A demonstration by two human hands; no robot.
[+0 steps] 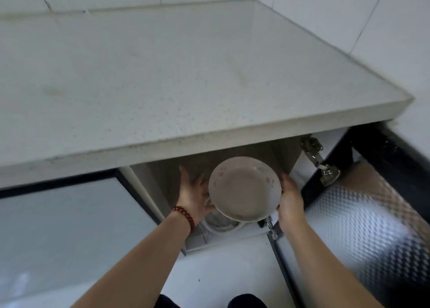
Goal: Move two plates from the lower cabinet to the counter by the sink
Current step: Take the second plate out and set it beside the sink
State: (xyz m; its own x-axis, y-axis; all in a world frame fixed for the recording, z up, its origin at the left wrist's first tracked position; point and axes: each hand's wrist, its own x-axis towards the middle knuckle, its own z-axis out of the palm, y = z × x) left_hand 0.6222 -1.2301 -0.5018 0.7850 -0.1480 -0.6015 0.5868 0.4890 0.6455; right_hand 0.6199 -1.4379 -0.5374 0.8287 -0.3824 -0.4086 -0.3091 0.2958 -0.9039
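**Plate held at the mouth of the lower cabinet**

The plate, white w/ small pink flowers, is in the air in front of the open lower cabinet, just under the edge of the counter, and is tilted toward the camera. R hand grasps its right rim, thumb on top. L hand, w/ red bead bracelet on the wrist, touches the left rim. Its thumb points up and the other fingers go behind the plate, so I cannot tell if they grasp. A round white vessel stands in the cabinet below.
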